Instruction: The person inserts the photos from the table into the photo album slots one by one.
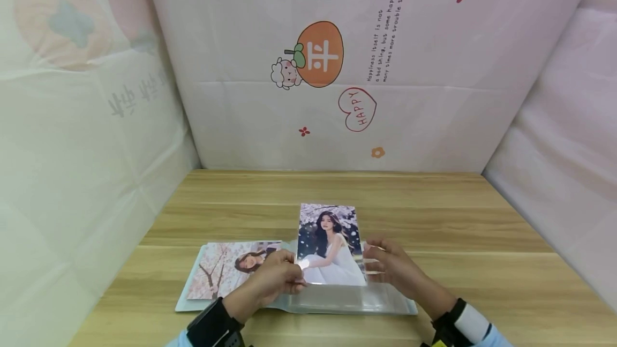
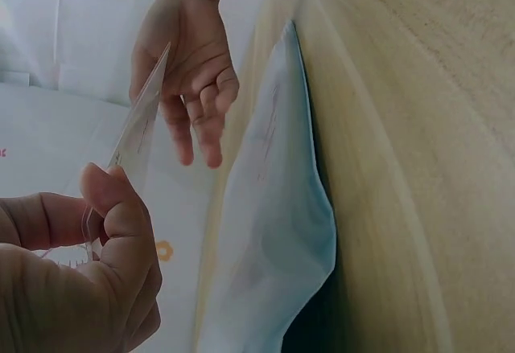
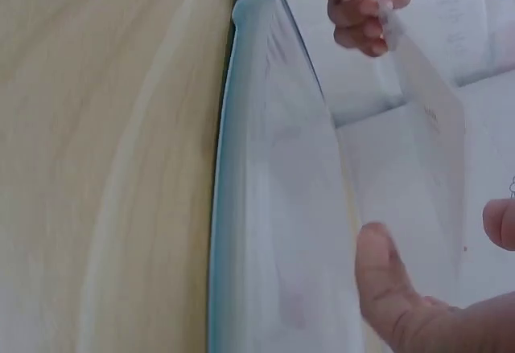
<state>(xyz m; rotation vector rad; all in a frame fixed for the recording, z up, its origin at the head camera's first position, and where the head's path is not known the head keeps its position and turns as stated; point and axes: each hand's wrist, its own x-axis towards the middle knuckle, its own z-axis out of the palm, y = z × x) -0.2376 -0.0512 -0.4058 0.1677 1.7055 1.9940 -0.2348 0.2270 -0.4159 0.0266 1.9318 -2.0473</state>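
Note:
A portrait photo (image 1: 330, 245) of a woman in a white dress stands upright over an open photo album (image 1: 337, 301) on the wooden table (image 1: 458, 218). My left hand (image 1: 284, 274) pinches the photo's lower left edge between thumb and fingers. My right hand (image 1: 381, 261) is at the photo's right edge with its fingers loosely spread and not closed on it. In the left wrist view the thumb (image 2: 121, 208) presses on the thin photo (image 2: 137, 140), with the right hand (image 2: 193, 71) behind it. In the right wrist view the photo (image 3: 426, 104) hangs above the album's clear sleeve page (image 3: 273, 176).
The album's left page holds a landscape photo (image 1: 226, 269) of a woman among blossoms. Printed sheets wall the table in at the back (image 1: 337, 68), left and right. Bare wood lies beyond the album and to its right.

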